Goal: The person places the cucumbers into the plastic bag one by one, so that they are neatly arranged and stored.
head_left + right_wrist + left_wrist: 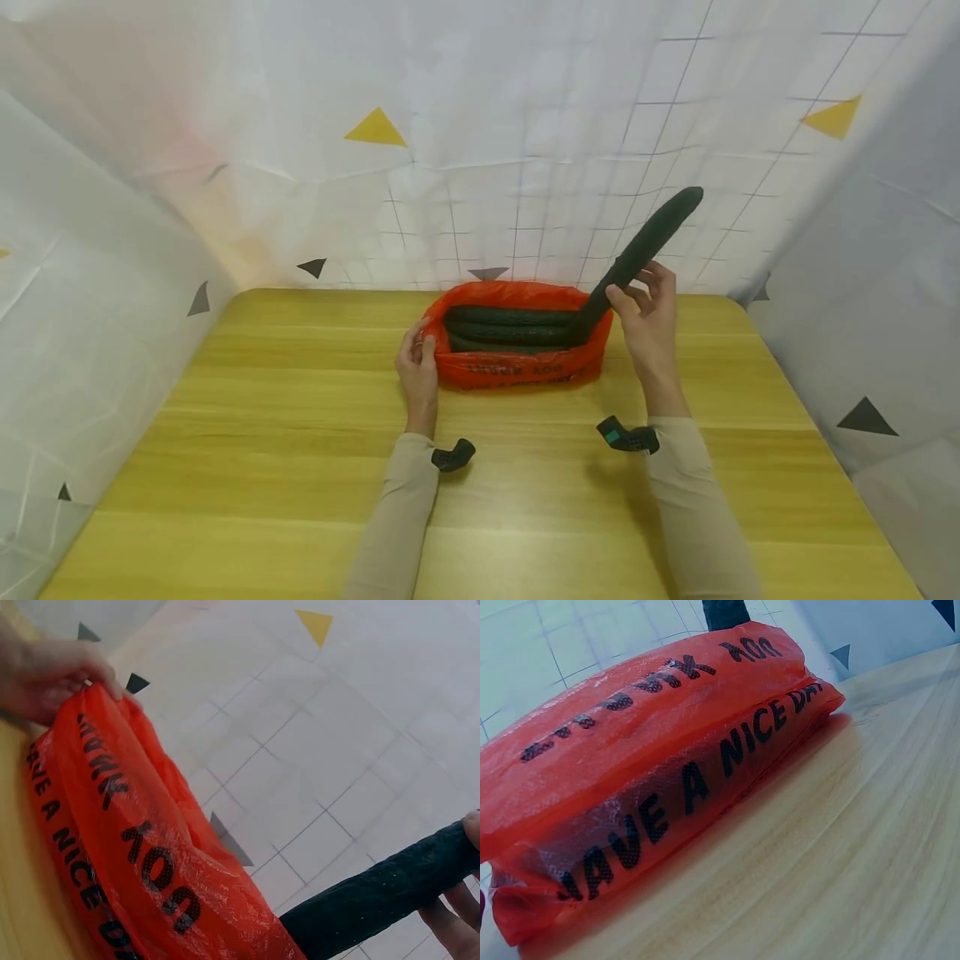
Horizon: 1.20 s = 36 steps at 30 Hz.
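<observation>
A red plastic bag (517,373) with black lettering lies on the table, its mouth spread wide. Inside it several dark green cucumbers (510,325) lie side by side. My left hand (418,367) pinches the bag's left rim between thumb and fingers. With my right hand (651,321) I grip another cucumber (652,237) around its middle. That cucumber slants up to the right, its lower end inside the bag's right side. In the right wrist view the held cucumber (382,892) passes behind the bag's edge, which hides its lower end.
The wooden table (247,467) ends just behind the bag. White sheets (480,100) printed with grid lines and triangles stand behind it and along both sides. A small black camera (453,456) sits on the left wrist, and another camera (628,435) on the right.
</observation>
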Tool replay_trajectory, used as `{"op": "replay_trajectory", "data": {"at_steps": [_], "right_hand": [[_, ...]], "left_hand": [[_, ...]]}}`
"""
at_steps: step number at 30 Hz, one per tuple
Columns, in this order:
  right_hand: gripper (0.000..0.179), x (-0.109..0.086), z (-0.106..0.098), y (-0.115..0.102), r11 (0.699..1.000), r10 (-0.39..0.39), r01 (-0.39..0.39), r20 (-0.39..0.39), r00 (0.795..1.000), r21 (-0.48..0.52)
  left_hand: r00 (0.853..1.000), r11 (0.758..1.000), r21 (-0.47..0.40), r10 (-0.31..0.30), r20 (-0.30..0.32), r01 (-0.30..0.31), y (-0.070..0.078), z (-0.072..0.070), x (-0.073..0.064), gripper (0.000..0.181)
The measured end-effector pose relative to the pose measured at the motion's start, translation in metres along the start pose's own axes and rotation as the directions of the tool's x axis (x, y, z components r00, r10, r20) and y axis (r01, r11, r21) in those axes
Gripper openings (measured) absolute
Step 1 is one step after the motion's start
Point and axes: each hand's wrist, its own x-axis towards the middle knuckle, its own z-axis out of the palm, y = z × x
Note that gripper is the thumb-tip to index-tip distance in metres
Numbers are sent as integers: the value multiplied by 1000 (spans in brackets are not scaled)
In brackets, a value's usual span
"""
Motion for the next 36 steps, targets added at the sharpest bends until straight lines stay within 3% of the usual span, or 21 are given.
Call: {"op": "replay_trajectory", "data": {"at_steps": [4,8,14,17,22,29,32,36], "right_hand": [[54,3,6,-6,989,12,5,117,993,-145],[53,1,12,-22,960,53,6,203,978,-281],[54,0,23,-40,913,37,106,339,940,-394],[53,3,26,-37,900,22,159,407,913,-407],[54,11,27,-15,874,21,228,501,865,-430],[52,16,33,2,754,13,425,659,752,-500],[52,14,37,5,711,46,464,692,720,-529],[51,12,40,12,682,90,482,717,691,-551]], "left_hand": [[1000,1000,2,1,2,-1,1,0,1,29],[1000,1000,-10,-5,13,5,5,0,0,30],[1000,1000,2,6,14,-6,25,2,-6,31],[1000,1000,6,16,9,-16,27,3,-7,31],[1000,1000,-5,18,18,-18,27,2,-7,31],[1000,1000,-2,-3,28,3,26,3,-7,32],[1000,1000,-8,-8,28,8,26,4,-6,32],[1000,1000,-16,-3,26,3,26,5,-6,32]]}}
